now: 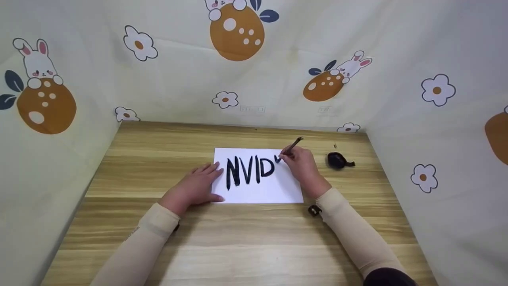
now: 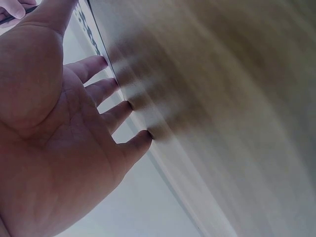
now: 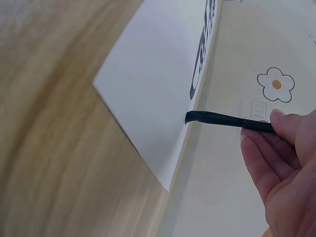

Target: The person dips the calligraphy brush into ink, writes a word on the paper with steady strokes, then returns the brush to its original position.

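Head view: a rectangular sheet of white paper [image 1: 258, 195] lies on a pale wood-grain surface [image 1: 254, 254]. Across the sheet run thick black painted letters [image 1: 250, 171] reading "NVID", with a short black stroke [image 1: 278, 159] after the D. At the sheet's left edge is the left hand [image 1: 195, 186] — fingers straight and spread, fingertips on the paper, thumb at the near left corner, gripping nothing. At the sheet's upper right, the right hand [image 1: 304, 170] pinches a slim dark brush [image 1: 293, 145] in curled fingers. To the right of the sheet sits a small round black dish [image 1: 336, 160] with a stubby handle. Behind the sheet hangs a cream backdrop [image 1: 178, 79] printed with rabbits, orange fruit and white flowers.

Left wrist view: the left palm in close-up, four fingers stretched and apart, tips along the sheet's edge. Part of the right hand shows across the sheet.

Right wrist view: thumb and fingers pinch the brush — its dark tip bent against the sheet, just beside the letters.
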Demonstrator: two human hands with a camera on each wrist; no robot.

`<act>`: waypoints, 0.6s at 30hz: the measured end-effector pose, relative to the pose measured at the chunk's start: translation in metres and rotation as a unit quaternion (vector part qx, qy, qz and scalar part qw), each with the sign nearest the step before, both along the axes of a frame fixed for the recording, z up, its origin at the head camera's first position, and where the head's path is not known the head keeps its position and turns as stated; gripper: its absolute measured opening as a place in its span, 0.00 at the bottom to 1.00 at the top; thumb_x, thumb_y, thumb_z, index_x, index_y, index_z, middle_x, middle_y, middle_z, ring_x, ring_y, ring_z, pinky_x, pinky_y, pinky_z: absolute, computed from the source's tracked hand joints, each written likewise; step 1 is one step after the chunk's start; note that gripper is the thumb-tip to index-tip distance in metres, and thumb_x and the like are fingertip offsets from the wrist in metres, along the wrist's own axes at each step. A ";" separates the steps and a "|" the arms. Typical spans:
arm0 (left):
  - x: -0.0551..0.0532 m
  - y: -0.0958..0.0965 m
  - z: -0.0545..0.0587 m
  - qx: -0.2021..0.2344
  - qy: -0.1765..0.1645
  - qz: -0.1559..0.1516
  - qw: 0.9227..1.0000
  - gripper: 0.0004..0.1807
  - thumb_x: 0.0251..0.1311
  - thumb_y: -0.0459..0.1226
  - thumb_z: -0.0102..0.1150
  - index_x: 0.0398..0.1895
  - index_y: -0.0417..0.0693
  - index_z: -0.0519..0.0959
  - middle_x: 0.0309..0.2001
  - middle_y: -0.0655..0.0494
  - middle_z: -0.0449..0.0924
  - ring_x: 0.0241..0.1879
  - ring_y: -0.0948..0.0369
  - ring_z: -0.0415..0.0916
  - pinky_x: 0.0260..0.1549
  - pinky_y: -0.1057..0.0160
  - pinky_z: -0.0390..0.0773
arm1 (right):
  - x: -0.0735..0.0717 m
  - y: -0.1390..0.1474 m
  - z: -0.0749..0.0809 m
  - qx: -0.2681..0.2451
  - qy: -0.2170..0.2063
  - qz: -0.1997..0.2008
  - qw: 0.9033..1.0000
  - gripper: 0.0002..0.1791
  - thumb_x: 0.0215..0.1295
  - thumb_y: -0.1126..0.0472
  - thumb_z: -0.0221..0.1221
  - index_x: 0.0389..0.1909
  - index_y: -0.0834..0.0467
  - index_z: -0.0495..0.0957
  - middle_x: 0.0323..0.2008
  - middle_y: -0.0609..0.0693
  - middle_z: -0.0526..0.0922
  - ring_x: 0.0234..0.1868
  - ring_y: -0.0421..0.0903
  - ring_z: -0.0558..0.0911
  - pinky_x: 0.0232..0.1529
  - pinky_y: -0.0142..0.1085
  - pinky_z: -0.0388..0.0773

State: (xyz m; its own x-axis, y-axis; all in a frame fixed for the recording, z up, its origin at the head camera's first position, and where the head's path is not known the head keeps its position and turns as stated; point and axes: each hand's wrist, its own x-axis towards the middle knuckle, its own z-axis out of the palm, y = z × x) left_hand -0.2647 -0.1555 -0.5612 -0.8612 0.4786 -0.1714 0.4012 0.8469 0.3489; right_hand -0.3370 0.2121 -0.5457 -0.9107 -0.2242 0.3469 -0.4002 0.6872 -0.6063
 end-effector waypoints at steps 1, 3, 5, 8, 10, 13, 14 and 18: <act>0.000 0.000 0.000 -0.001 0.000 0.000 1.000 0.57 0.65 0.64 0.73 0.88 0.43 0.62 0.89 0.41 0.51 0.86 0.35 0.49 0.77 0.23 0.56 | 0.000 0.000 0.000 -0.001 -0.001 0.001 1.000 0.04 0.71 0.64 0.74 0.40 0.61 0.91 0.37 0.53 0.94 0.41 0.51 0.92 0.47 0.49 0.88; -0.001 0.000 -0.001 -0.004 0.000 0.000 1.000 0.57 0.66 0.64 0.73 0.88 0.43 0.62 0.89 0.42 0.51 0.86 0.35 0.49 0.77 0.23 0.56 | 0.002 0.000 0.000 0.000 -0.001 0.005 1.000 0.04 0.71 0.64 0.74 0.40 0.61 0.91 0.37 0.53 0.94 0.41 0.51 0.92 0.47 0.49 0.88; -0.002 0.000 -0.002 -0.006 0.000 -0.001 1.000 0.57 0.66 0.64 0.73 0.88 0.43 0.62 0.89 0.42 0.51 0.86 0.35 0.49 0.77 0.23 0.56 | 0.003 0.000 0.000 0.002 0.001 0.007 1.000 0.04 0.71 0.64 0.74 0.40 0.62 0.91 0.37 0.54 0.94 0.40 0.51 0.92 0.46 0.48 0.88; -0.002 0.000 -0.002 -0.008 -0.001 -0.001 1.000 0.57 0.66 0.65 0.73 0.88 0.43 0.62 0.89 0.42 0.51 0.86 0.35 0.49 0.77 0.24 0.56 | 0.005 0.000 0.002 0.004 0.000 0.010 1.000 0.05 0.72 0.64 0.74 0.40 0.63 0.91 0.37 0.54 0.94 0.40 0.51 0.92 0.45 0.48 0.89; -0.001 0.000 -0.001 -0.007 0.001 -0.002 1.000 0.57 0.66 0.64 0.73 0.88 0.43 0.62 0.89 0.42 0.51 0.86 0.35 0.49 0.77 0.24 0.56 | 0.008 -0.001 0.003 0.004 -0.008 0.010 1.000 0.04 0.72 0.65 0.73 0.40 0.63 0.91 0.37 0.54 0.94 0.40 0.51 0.92 0.45 0.48 0.88; -0.001 0.000 -0.001 -0.005 0.007 -0.004 1.000 0.57 0.66 0.64 0.73 0.87 0.42 0.63 0.88 0.40 0.53 0.85 0.34 0.51 0.76 0.24 0.58 | 0.010 -0.001 0.005 0.002 -0.022 0.009 1.000 0.04 0.73 0.65 0.73 0.40 0.63 0.91 0.37 0.54 0.94 0.40 0.50 0.92 0.45 0.48 0.88; 0.000 0.000 -0.001 -0.004 0.008 -0.004 1.000 0.57 0.66 0.64 0.73 0.87 0.41 0.63 0.88 0.40 0.53 0.85 0.34 0.51 0.76 0.24 0.58 | 0.011 -0.001 0.006 0.001 -0.025 0.009 1.000 0.04 0.72 0.65 0.73 0.40 0.63 0.92 0.37 0.54 0.94 0.40 0.50 0.91 0.45 0.48 0.88; 0.000 0.000 -0.001 -0.005 0.007 -0.003 1.000 0.57 0.65 0.64 0.73 0.87 0.41 0.63 0.88 0.40 0.53 0.85 0.34 0.51 0.76 0.23 0.58 | 0.014 0.000 0.006 0.005 -0.019 0.012 1.000 0.04 0.72 0.65 0.73 0.40 0.62 0.91 0.36 0.54 0.94 0.39 0.50 0.91 0.44 0.47 0.88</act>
